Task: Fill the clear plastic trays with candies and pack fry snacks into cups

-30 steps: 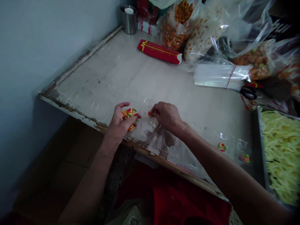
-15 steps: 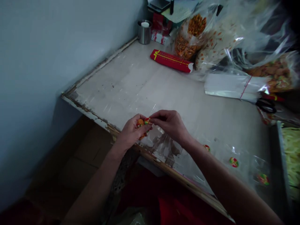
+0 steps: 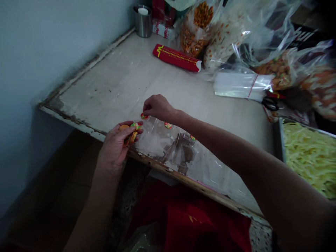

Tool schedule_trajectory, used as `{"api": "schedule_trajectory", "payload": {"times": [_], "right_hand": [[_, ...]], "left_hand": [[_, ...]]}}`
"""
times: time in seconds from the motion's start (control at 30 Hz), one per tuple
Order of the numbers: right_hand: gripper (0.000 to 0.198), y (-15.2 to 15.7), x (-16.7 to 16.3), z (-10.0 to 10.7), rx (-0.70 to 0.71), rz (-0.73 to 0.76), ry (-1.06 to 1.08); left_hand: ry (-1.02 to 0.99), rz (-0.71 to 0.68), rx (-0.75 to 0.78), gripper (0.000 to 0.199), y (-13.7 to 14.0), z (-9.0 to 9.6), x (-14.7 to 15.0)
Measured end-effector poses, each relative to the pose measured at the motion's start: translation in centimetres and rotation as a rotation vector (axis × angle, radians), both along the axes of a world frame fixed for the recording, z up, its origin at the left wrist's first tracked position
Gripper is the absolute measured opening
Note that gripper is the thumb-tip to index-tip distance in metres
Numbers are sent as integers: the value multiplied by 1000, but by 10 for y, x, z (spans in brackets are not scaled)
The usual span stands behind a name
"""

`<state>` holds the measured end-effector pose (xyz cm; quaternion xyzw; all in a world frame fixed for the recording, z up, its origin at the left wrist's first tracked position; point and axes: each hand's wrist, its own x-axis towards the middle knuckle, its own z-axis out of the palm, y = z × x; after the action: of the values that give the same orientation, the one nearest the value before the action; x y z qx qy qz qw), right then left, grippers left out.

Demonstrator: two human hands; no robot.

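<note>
My left hand (image 3: pixel 111 147) is cupped above the table's front edge, its fingers closed around several small round orange pieces (image 3: pixel 126 140); one shows a red-and-green face. Beyond it, my right hand (image 3: pixel 159 106) pinches a round red-and-green piece (image 3: pixel 144 116) at the far end of a clear plastic bag (image 3: pixel 151 138). Another such piece (image 3: pixel 168 125) lies on the clear plastic to the right. A third piece (image 3: pixel 193 137) is partly hidden by my right forearm.
A red carton (image 3: pixel 177 57) and a banded stack of clear bags (image 3: pixel 235 84) lie farther back. Behind them stand filled plastic bags (image 3: pixel 194 38) and a metal cup (image 3: pixel 144 26). Scissors (image 3: pixel 270 104) lie at right, near a tray of pale yellow strips (image 3: pixel 309 154). A wall (image 3: pixel 52 42) borders the left.
My right hand has left my left hand and reached out to the bag with a round piece. My left hand keeps its pieces. The view has shifted to the right.
</note>
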<state>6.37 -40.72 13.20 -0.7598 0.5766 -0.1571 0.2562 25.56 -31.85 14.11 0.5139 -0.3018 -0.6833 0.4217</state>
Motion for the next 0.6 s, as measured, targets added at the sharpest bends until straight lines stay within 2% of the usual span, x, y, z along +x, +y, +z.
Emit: {"api": "schedule_trajectory", "payload": {"times": [0.1,0.23,0.33,0.4,0.5,0.6], "right_hand": [[16,13,-13,9,-37,6,-62],[34,57,-40,17,-91,-182,-50],[27,90,-48,9,-69,-259,85],[18,102,-47,1,-32,-323,54],[14,107,-52,-5,60,-460,-312],[13,109,-68,0,197,-574,-700]], "left_hand": [[-35,-3,-42,29,4,-4,-9],[-52,-41,-50,30,3,-4,-13],[-57,-69,-44,35,0,-1,-16],[-55,-93,-59,38,-2,1,-20],[-51,-141,-82,39,-3,5,-32],[-135,-189,-144,39,-3,7,-52]]}}
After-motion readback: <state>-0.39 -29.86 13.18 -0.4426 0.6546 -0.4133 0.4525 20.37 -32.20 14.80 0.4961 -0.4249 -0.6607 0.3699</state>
